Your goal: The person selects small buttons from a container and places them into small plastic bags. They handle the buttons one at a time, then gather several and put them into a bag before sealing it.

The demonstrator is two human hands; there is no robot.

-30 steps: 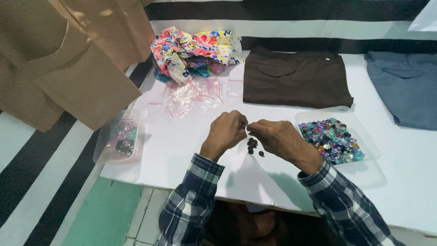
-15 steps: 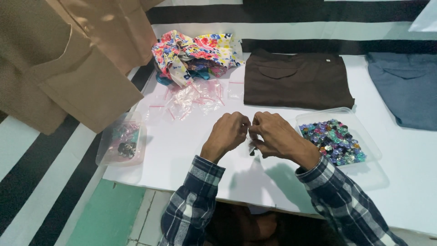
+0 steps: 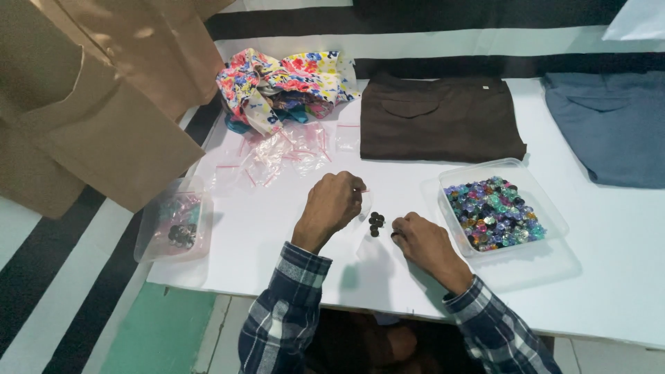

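My left hand [image 3: 334, 206] is raised a little over the white table [image 3: 277, 235], fingers closed on a small clear zip bag [image 3: 360, 201] with a red strip. A small cluster of dark buttons [image 3: 375, 223] lies on the table between my hands. My right hand [image 3: 424, 242] rests on the table just right of that cluster. Its fingers are curled, and the fingertips pinch what looks like one dark button. Both sleeves are blue plaid.
A clear tray of several coloured buttons [image 3: 493, 211] stands right of my right hand. Loose clear zip bags [image 3: 284, 154] lie behind my left hand, and a bag of dark pieces [image 3: 176, 225] at the left edge. Floral cloth [image 3: 284, 86], brown [image 3: 436, 118] and blue [image 3: 609, 128] garments lie at the back.
My hands were together over the buttons, and they have now come apart. The right hand dropped down to the table beside the dark buttons, while the left stays raised with the bag.
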